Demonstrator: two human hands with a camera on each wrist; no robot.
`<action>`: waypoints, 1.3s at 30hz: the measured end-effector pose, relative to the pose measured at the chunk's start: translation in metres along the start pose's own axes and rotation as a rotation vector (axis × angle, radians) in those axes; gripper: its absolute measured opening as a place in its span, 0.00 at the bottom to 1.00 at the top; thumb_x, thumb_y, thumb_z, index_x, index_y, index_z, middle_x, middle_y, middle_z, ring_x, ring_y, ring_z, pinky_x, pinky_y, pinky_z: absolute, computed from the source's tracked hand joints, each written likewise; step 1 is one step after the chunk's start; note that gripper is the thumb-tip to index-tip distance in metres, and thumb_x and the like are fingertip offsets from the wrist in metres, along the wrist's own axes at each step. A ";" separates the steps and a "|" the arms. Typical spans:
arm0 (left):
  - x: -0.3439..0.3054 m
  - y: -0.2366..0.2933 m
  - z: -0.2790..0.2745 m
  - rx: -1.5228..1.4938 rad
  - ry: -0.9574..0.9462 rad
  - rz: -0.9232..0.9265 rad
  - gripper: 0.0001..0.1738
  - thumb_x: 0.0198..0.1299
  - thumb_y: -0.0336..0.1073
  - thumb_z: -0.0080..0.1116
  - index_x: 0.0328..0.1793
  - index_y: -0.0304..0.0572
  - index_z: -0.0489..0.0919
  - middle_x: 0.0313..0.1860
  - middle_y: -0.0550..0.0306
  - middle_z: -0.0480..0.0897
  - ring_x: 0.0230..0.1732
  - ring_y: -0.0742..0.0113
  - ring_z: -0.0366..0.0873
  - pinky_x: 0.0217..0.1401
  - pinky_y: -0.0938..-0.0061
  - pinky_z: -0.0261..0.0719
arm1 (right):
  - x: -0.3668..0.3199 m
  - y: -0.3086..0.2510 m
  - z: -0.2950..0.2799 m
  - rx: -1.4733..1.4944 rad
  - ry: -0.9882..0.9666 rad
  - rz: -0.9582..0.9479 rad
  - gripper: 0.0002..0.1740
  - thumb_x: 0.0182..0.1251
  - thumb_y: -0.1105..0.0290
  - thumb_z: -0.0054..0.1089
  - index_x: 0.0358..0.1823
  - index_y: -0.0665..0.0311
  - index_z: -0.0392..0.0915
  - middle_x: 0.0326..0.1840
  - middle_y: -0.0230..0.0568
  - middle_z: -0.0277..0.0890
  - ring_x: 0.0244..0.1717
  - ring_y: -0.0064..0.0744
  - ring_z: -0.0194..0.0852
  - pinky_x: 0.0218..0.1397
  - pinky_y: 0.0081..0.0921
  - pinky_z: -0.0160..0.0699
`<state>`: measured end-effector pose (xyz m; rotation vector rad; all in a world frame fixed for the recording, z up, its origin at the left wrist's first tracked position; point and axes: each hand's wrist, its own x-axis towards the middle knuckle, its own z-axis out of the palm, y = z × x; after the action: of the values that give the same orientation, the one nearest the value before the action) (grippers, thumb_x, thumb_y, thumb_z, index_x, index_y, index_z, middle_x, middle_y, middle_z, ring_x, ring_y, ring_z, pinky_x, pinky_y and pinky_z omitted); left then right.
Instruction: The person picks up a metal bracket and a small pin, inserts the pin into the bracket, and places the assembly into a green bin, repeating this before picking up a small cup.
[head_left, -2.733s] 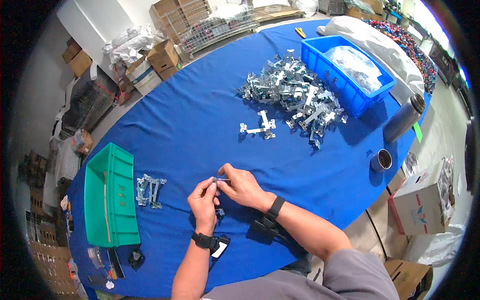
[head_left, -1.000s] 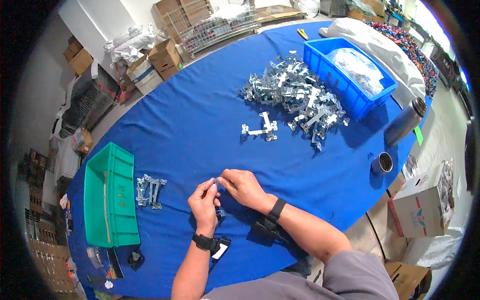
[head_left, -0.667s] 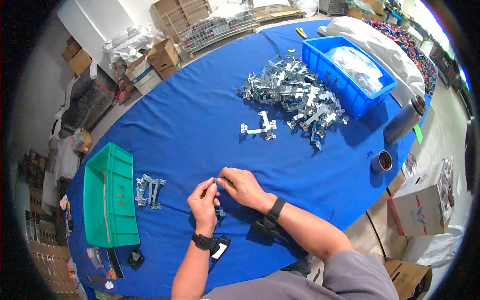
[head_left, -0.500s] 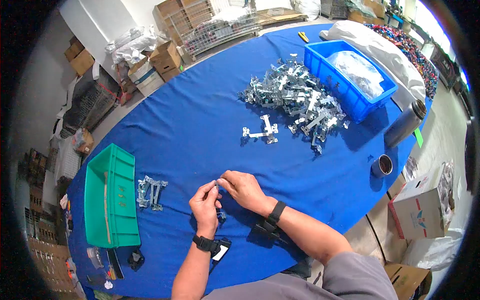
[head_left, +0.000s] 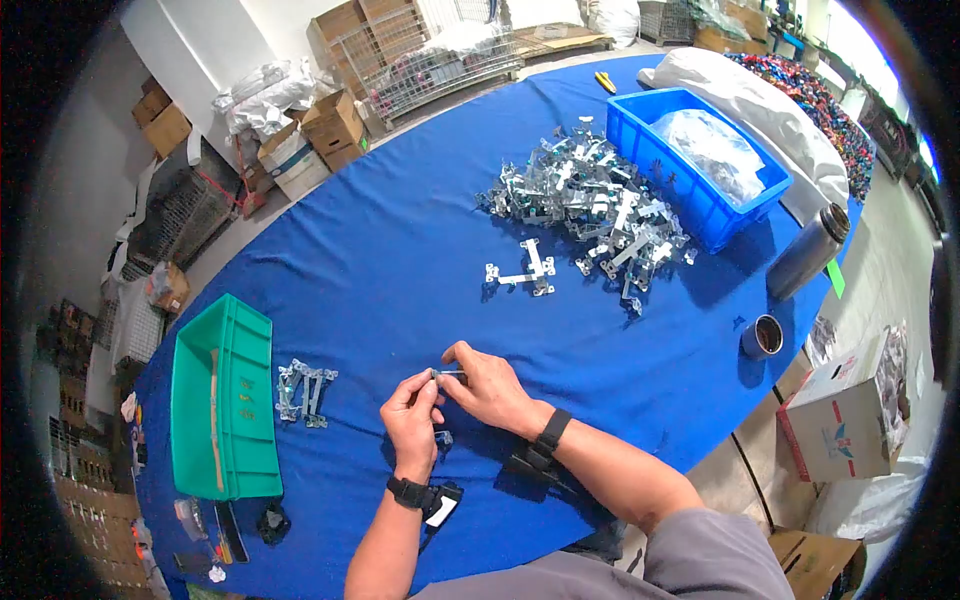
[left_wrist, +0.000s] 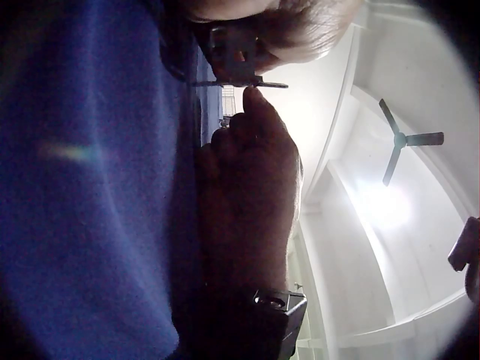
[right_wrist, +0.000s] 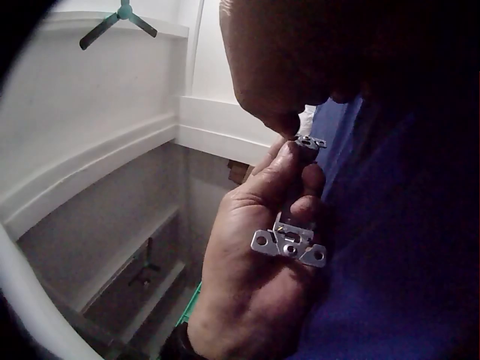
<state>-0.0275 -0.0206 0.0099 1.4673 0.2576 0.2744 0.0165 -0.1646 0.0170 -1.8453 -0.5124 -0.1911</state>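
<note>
My left hand [head_left: 411, 418] grips a metal bracket [right_wrist: 291, 249]; in the right wrist view its lower holed end plate shows against the palm. The bracket's upper end plate [right_wrist: 309, 141] sticks out past the left thumb and fingertips. My right hand [head_left: 497, 390] is at that upper end, thumb and forefinger bent around it. A thin pale strip of metal [head_left: 453, 373] spans between the two hands in the head view. In the left wrist view a plate [left_wrist: 240, 83] is seen edge-on just above the left fingertip. The middle of the bracket is hidden inside the left hand.
A green bin [head_left: 222, 400] stands at left, several similar brackets [head_left: 306, 392] beside it. Ahead lie a few brackets [head_left: 520, 272] and a large pile [head_left: 600, 200] next to a blue bin [head_left: 700, 165]. A steel flask [head_left: 812, 250] and a cup [head_left: 763, 338] stand right.
The right forefinger has lifted and the right hand has opened out a little from the left fingertips, showing the thin metal strip again. The head view has tilted slightly up.
</note>
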 end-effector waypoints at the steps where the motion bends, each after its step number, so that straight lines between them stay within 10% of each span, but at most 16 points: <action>1: 0.000 -0.001 0.000 0.001 -0.002 -0.003 0.11 0.65 0.26 0.61 0.53 0.31 0.84 0.37 0.56 0.85 0.29 0.76 0.79 0.21 0.85 0.75 | 0.000 0.002 0.000 0.000 0.001 0.004 0.13 0.73 0.63 0.55 0.35 0.65 0.72 0.31 0.52 0.78 0.33 0.59 0.78 0.32 0.50 0.73; 39: 0.001 -0.002 -0.002 0.023 0.003 -0.013 0.12 0.65 0.24 0.60 0.53 0.31 0.83 0.39 0.55 0.85 0.31 0.74 0.80 0.22 0.84 0.75 | 0.003 0.013 0.003 -0.115 -0.108 -0.047 0.11 0.72 0.64 0.54 0.42 0.65 0.71 0.31 0.52 0.79 0.35 0.59 0.79 0.35 0.51 0.75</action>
<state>-0.0270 -0.0183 0.0073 1.4874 0.2734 0.2639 0.0247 -0.1645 0.0065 -1.9641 -0.6322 -0.1556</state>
